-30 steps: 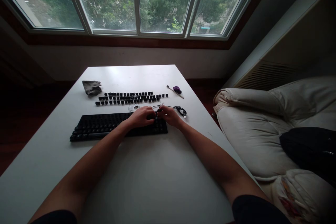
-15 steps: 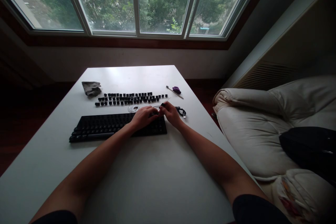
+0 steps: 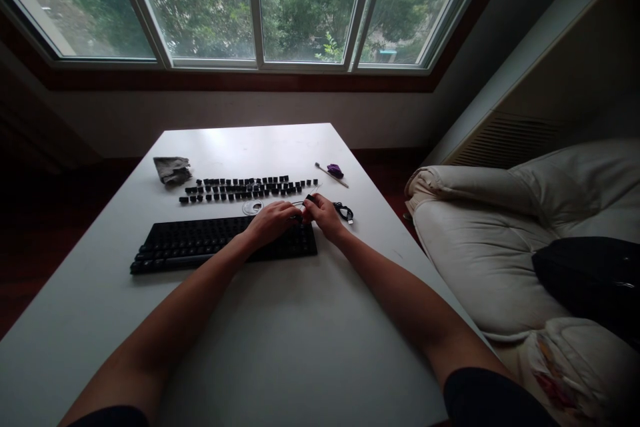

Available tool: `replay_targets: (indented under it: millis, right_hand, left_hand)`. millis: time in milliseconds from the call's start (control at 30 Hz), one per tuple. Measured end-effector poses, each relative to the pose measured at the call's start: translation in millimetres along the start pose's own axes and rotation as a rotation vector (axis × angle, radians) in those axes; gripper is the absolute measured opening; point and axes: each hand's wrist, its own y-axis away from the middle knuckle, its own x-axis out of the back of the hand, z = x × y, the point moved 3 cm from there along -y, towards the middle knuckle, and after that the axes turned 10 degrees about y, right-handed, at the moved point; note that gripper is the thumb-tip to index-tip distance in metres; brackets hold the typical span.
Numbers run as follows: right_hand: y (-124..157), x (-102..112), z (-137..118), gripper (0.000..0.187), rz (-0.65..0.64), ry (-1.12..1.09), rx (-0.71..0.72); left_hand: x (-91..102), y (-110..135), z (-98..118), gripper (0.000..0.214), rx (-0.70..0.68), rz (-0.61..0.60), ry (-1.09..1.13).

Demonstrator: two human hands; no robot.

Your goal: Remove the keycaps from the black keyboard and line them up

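Observation:
A black keyboard lies on the white table, its right end partly under my hands. My left hand rests over its upper right part, fingers bent and closed toward the other hand; what they hold, if anything, is hidden. At the keyboard's top right corner, my right hand pinches a small black keycap between thumb and fingers. The fingertips of both hands nearly meet. Just behind the left hand lies a clear round ring-shaped piece. Loose black keycaps stand in rows beyond the keyboard.
On the white table are a crumpled grey cloth, a thin brush, a purple lump and a coiled black cable with a USB plug. A pale sofa stands to the right, below a window.
My right fingers have turned slightly, and the black keycap shows more plainly above them. My left hand stays over the keyboard. The whole view has shifted a little.

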Motion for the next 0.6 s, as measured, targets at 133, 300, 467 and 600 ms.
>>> replay_targets:
  millis: [133,300,467,600]
  right_hand:
    - [4,0,-5,0.031,0.028,0.125,0.077]
    - [6,6,-11,0.028,0.173,0.204,0.121]
    - [-2,26,-9,0.028,0.412,0.117,0.115]
    - [-8,40,1,0.026,0.492,0.080,0.075]
  left_hand:
    - [3.7,-1,6,0.019,-0.037,0.032,-0.004]
    - [5.8,-9,10,0.018,0.006,0.096,-0.004]
    - [4.4,-35,-11,0.012,0.163,0.144,-0.057]
    - [-1.9,-71,-26,0.013,0.221,0.175,-0.134]
